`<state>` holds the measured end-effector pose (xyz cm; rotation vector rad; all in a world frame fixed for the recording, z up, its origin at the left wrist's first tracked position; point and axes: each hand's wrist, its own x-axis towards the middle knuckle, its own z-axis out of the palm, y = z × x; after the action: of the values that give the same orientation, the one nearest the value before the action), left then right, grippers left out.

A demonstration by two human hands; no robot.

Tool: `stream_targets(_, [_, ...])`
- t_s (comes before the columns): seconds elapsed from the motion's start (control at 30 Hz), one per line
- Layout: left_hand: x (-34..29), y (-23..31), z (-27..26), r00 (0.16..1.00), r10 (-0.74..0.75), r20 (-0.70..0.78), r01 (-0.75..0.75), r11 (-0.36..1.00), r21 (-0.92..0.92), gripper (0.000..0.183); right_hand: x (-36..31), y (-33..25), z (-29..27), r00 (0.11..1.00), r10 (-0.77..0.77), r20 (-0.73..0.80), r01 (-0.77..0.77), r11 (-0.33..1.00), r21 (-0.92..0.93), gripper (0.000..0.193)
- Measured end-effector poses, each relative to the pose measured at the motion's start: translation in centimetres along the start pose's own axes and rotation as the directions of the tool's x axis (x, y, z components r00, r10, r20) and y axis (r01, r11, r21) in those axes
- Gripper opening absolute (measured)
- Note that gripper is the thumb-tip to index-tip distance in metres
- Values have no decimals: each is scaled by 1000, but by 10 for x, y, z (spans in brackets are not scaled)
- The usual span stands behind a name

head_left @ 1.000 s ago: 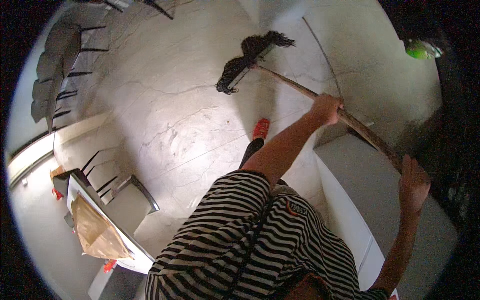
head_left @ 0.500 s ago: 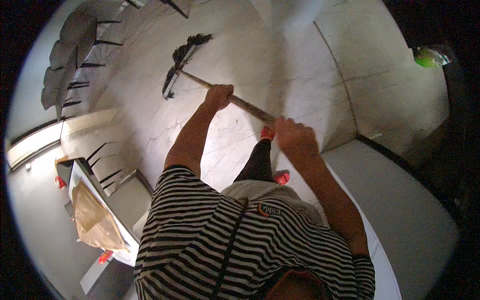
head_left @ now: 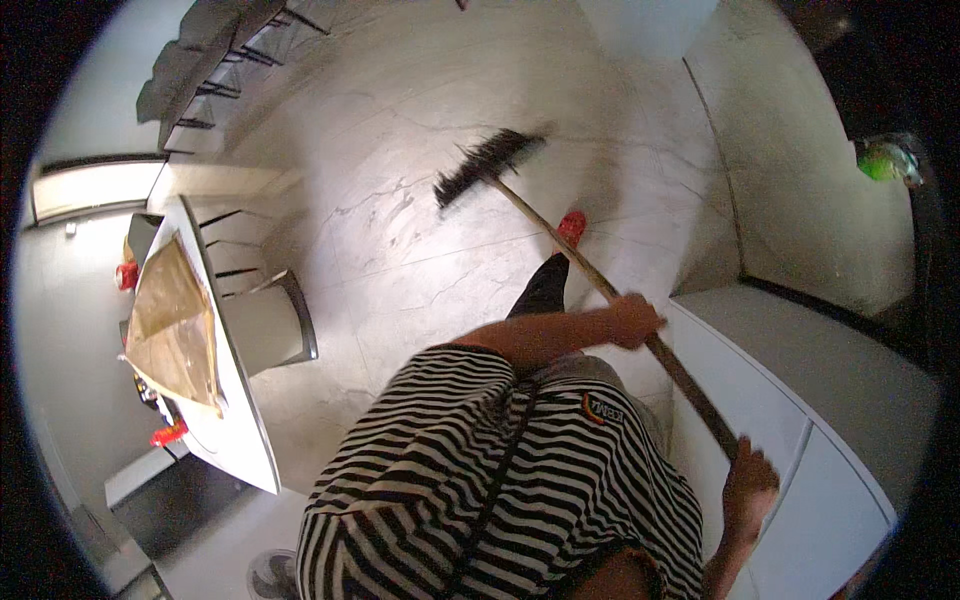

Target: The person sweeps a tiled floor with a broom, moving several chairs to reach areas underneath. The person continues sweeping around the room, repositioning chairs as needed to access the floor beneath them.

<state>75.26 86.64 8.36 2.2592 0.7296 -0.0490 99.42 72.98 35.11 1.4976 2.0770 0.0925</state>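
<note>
A mop with a wide head of black strands (head_left: 488, 166) and a long wooden handle (head_left: 575, 262) slants across the view, its head down on the pale marbled floor ahead of me. Partway along the handle, my left hand (head_left: 634, 320) is wrapped round it, the forearm crossing in front of my body. My right hand (head_left: 750, 487) grips the handle's near end, low on the right. My foot in a red shoe (head_left: 571, 229) stands just beside the handle, short of the mop head.
On the left stands a white table (head_left: 235, 430) with a brown cover (head_left: 175, 330) and a chair (head_left: 285, 315) against it. Dark chairs (head_left: 215, 55) line the far left. White cabinets (head_left: 790, 400) run close on my right. A green packet (head_left: 885, 162) lies far right.
The mop head has come nearer and to the right, and turned. Both hands have swung right and back toward my body, still on the handle.
</note>
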Motion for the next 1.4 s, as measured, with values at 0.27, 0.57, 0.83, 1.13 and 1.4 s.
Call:
stream_targets(0.27, [-56, 40, 81, 957, 289, 34, -287, 957, -50, 20, -82, -78, -7, 902, 82, 424, -399, 537, 744, 39])
stream_targets(0.57, [-133, -105, 27, 937, -159, -313, 161, 987, -18, 21, 69, -154, -43, 986, -84, 145, -29, 767, 641, 50])
stream_targets(0.83, [-241, -343, -137, 593, -458, -663, 377, 885, -274, 14, 352, -288, -223, 978, -180, 103, 86, 805, 587, 47])
stream_targets(1.13, [-400, -543, -269, 124, -580, -805, 616, 681, -396, 42, 628, -519, -335, 886, -423, -192, 464, 780, 421, 30])
stream_targets(1.4, [-430, -492, -280, 189, -412, -891, 505, 819, -272, 41, 591, -506, -330, 827, -474, -302, 561, 729, 392, 35])
